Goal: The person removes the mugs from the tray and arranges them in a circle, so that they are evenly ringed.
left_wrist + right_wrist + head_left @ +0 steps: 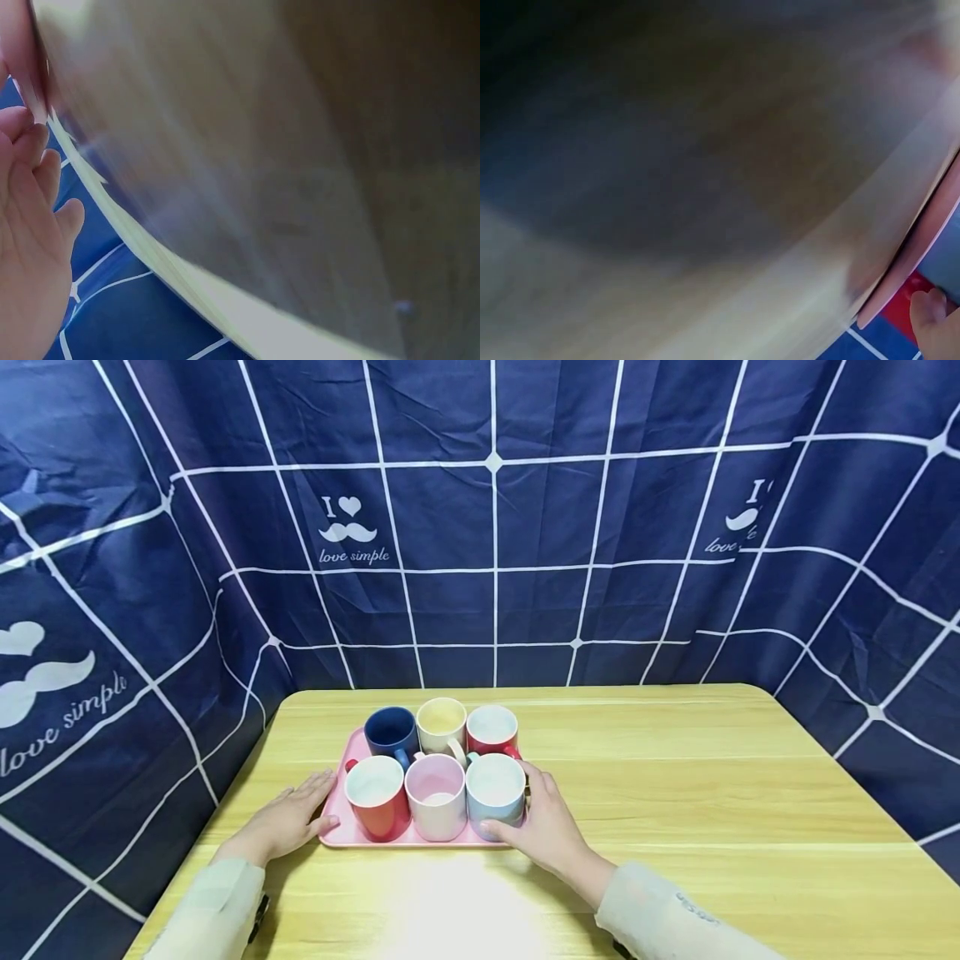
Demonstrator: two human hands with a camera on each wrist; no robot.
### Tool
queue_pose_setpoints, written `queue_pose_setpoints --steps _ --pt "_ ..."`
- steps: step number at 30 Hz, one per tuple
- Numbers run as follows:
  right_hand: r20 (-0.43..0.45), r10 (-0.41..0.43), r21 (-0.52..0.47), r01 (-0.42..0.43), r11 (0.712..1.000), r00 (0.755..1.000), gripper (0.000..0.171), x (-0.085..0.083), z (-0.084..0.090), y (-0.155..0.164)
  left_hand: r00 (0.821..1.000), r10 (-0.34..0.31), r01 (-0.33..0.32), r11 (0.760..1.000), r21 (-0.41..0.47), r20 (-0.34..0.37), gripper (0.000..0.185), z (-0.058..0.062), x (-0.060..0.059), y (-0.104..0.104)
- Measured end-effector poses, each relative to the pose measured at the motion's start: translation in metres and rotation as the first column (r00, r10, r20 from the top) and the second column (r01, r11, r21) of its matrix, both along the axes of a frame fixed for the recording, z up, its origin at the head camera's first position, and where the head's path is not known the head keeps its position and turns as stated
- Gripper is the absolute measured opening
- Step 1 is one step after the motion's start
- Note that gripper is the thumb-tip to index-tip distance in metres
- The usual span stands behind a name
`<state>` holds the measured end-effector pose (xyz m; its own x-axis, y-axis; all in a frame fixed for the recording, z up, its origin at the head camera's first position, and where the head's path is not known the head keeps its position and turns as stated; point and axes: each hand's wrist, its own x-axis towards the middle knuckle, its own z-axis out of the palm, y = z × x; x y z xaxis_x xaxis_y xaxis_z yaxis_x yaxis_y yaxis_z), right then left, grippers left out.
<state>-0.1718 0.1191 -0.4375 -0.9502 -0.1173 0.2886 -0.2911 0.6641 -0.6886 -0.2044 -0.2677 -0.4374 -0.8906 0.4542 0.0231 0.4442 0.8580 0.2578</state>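
Observation:
A pink tray (347,833) carries two rows of mugs. At the front stand a red-orange mug (382,817), a pale pink mug (437,814) and a light blue mug (495,800). Behind them are a navy mug (390,732), a cream mug (441,720) and a red mug (491,746). My left hand (288,817) lies with extended fingers along the tray's left edge. My right hand (551,827) holds the light blue mug, thumb across its front and fingers round its right side. The right wrist view catches only fingertips (930,315) beside the tray.
The tray sits on a light wooden table (675,793), which extends well to the right. Dark blue cloth (540,518) with white lines hangs behind and on both sides. Blurred tabletop fills most of both wrist views.

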Motion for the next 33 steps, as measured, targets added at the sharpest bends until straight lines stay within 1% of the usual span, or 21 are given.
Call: queue_pose_setpoints --steps 8,12,18,25,33 --pt "0.007 -0.044 -0.011 0.044 0.999 0.999 0.096 -0.002 -0.002 -0.005 1.000 -0.003 0.003 1.000 0.003 -0.002 0.069 0.000 0.000 0.001" --pt "0.009 -0.077 -0.020 0.078 0.997 0.997 0.096 -0.003 -0.001 -0.009 1.000 0.001 -0.001 1.000 -0.001 0.005 0.070 0.001 0.000 0.002" --pt "0.025 -0.102 -0.026 0.103 0.994 0.994 0.093 -0.003 0.000 -0.014 1.000 0.001 -0.001 1.000 0.000 -0.003 0.071 -0.001 -0.001 0.001" --pt "0.017 -0.113 -0.035 0.114 0.993 0.993 0.090 -0.004 0.002 -0.014 1.000 0.005 -0.005 1.000 -0.010 0.001 0.072 -0.002 -0.002 0.000" --pt "-0.005 -0.098 -0.051 0.098 0.994 0.995 0.089 -0.006 0.006 -0.008 1.000 0.003 -0.003 1.000 -0.007 -0.004 0.070 -0.001 -0.001 0.002"
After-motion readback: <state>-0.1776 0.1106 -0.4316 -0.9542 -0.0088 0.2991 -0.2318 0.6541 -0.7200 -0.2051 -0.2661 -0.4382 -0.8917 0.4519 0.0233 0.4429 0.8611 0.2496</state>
